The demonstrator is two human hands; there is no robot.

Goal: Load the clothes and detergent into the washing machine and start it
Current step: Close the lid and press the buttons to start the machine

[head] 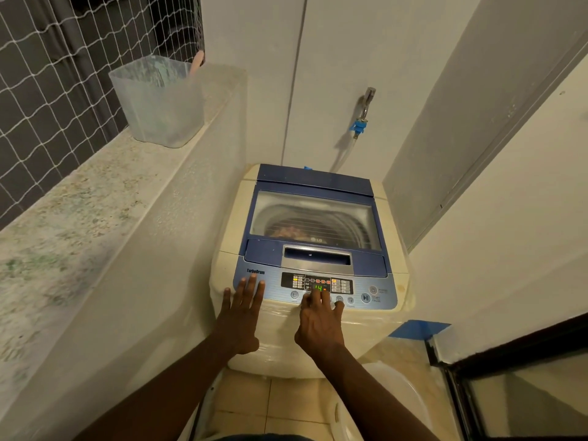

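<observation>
Cream-and-blue washing machine (375, 332) stood in the corner between the ledge (79, 192) and the right wall (509, 218), its lid (264, 253) closed over clothes (288, 232) seen through the window (343, 214). Its display (318, 287) glowed green. The left hand (240, 316) lay flat on the control panel (378, 286), fingers (251, 288) straight, grasping nothing. The right hand (319, 323) was released too, pressing the button row (350, 300). A clear tub (159, 103) sat on the ledge.

Beige tiled floor (286, 405) below, bearing the cream-and-blue washing machine (366, 338) tight in the corner and a white rounded basin (397, 409) just beside it, only partly seen. To the left, speckled stone ledge (79, 202), bearing one translucent plastic tub (159, 103), upright near its far end.
</observation>
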